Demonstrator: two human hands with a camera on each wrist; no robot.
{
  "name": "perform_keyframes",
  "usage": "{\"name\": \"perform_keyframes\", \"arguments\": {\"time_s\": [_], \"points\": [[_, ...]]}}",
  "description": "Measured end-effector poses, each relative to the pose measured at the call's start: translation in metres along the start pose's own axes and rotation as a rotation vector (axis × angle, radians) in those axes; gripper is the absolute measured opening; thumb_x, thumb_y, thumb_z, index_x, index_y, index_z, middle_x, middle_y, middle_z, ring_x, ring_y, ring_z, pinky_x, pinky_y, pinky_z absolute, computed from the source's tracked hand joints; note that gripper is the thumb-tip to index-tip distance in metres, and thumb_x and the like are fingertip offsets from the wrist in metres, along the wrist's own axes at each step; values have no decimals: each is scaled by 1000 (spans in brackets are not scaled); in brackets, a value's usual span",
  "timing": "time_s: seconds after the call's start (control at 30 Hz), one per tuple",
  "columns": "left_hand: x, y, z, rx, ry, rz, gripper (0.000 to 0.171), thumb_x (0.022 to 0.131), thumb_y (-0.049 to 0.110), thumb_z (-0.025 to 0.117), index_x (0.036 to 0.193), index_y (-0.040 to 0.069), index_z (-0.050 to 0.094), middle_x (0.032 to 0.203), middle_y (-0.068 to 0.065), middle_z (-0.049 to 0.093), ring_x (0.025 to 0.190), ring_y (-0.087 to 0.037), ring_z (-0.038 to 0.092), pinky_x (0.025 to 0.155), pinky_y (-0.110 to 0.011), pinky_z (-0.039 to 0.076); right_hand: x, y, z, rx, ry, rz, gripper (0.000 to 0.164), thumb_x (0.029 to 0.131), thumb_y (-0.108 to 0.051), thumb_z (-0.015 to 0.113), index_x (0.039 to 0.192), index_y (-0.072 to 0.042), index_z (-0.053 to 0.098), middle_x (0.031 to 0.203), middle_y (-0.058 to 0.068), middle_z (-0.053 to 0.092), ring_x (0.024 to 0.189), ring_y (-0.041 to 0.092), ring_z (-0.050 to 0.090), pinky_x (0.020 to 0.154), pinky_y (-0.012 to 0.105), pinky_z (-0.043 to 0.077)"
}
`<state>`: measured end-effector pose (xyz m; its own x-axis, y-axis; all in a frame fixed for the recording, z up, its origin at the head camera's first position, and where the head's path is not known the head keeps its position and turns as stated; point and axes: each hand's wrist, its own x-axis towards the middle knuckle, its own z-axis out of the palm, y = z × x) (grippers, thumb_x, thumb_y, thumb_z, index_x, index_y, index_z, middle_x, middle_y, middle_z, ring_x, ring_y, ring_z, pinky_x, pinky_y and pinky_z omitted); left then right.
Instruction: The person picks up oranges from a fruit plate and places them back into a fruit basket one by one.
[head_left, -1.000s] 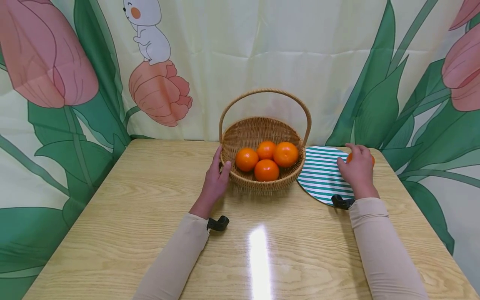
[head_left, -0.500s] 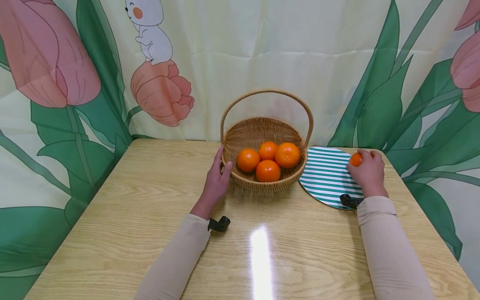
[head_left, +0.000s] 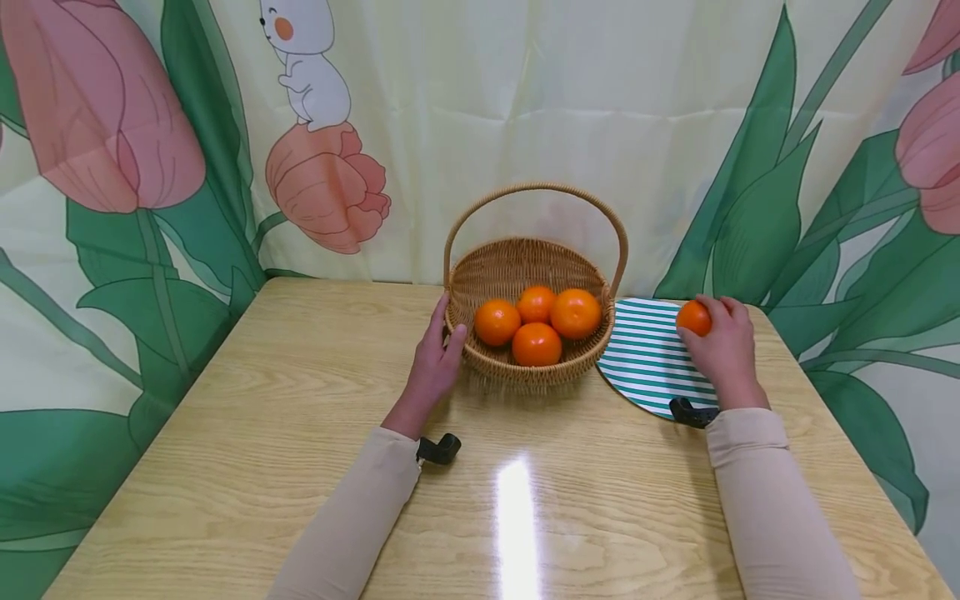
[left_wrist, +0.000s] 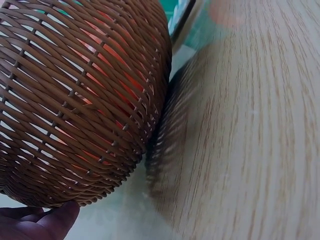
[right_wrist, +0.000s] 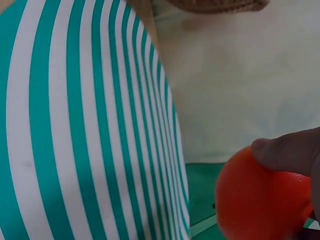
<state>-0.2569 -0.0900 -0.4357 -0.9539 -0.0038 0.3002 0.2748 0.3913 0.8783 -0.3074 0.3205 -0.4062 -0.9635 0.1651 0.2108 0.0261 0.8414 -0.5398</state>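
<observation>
My right hand grips an orange over the far right part of a round green-and-white striped mat. In the right wrist view the thumb lies across the top of that orange; the other fingers are mostly hidden. A wicker basket with a tall arched handle stands left of the mat, tilted so its inside faces me. Several oranges lie in it. Against the basket's left side rests my left hand, fingers fairly straight. Its thumb touches the woven wall in the left wrist view.
The wooden table carries a bright light reflection near its front middle. A curtain printed with tulips and a small white animal hangs directly behind the table and at both sides.
The right hand has gone from reaching over the orange with spread fingers to gripping it. Hand and orange have then shifted slightly left. The left hand stays at the basket.
</observation>
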Motion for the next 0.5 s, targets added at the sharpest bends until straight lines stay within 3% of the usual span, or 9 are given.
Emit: {"name": "perform_keyframes", "arguments": {"time_s": [0.5], "points": [[-1, 2, -1, -2, -3, -4, 62, 103, 43, 38, 157, 27, 11, 160, -8, 25, 144, -27, 32, 114, -49, 31, -31, -52, -17, 88, 38, -114, 63, 93, -32, 64, 149, -16, 39, 154, 20, 25, 129, 50, 34, 94, 67, 44]]}}
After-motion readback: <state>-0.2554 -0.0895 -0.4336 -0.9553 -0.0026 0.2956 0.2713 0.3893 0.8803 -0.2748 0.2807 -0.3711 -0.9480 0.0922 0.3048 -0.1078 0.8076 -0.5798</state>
